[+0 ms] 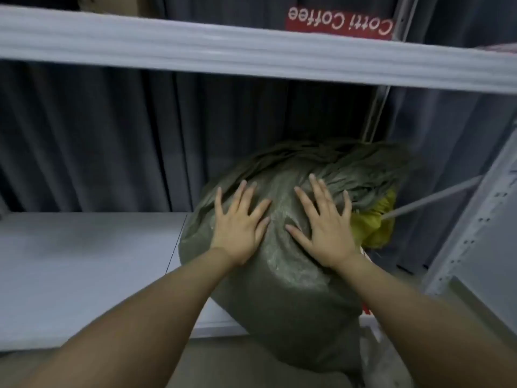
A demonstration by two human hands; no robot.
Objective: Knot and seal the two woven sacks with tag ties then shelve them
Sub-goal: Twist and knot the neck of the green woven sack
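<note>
A bulging grey-green woven sack [282,289] lies partly on the white shelf board [84,261], its near end hanging over the front edge. Its gathered neck [363,175] points to the back right, with yellow material [375,222] showing beside it. My left hand [237,225] presses flat on the sack's top with fingers spread. My right hand [324,228] presses flat next to it, fingers spread too. No tag tie can be made out. Only one sack is in view.
A white shelf beam [251,51] runs across above the sack. A grey metal upright [475,219] with holes stands at the right, with a thin diagonal rod [436,200] behind the sack. Dark curtain fabric hangs behind. A red Cotti Coffee label [340,23] sits on the upper level.
</note>
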